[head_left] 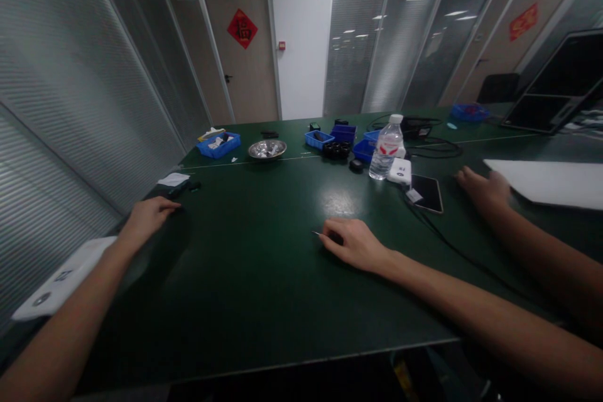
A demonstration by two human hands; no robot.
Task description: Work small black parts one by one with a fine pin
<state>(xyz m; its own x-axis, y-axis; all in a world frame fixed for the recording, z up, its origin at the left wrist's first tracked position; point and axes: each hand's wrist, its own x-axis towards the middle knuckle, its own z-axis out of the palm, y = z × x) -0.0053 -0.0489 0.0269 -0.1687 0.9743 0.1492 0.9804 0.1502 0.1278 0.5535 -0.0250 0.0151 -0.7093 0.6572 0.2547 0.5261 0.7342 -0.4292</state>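
Observation:
My right hand (355,244) is low over the middle of the green table (264,251), thumb and forefinger pinched on a thin, shiny sliver (316,233), perhaps metal. Its other fingers are curled. At the left side of the table, my left hand (149,220) has its fingers pressed together. Something dark shows at their tips, too small and dim to name. Just beyond that hand lie a dark object (179,190) and a white piece of paper (174,179).
A co-worker's hand (487,190) is at right beside a white board (556,182). A water bottle (387,149), a phone-like slab (426,193) and a cable (443,239) lie right of centre. Farther back are a metal bowl (267,151) and a blue tray (219,146).

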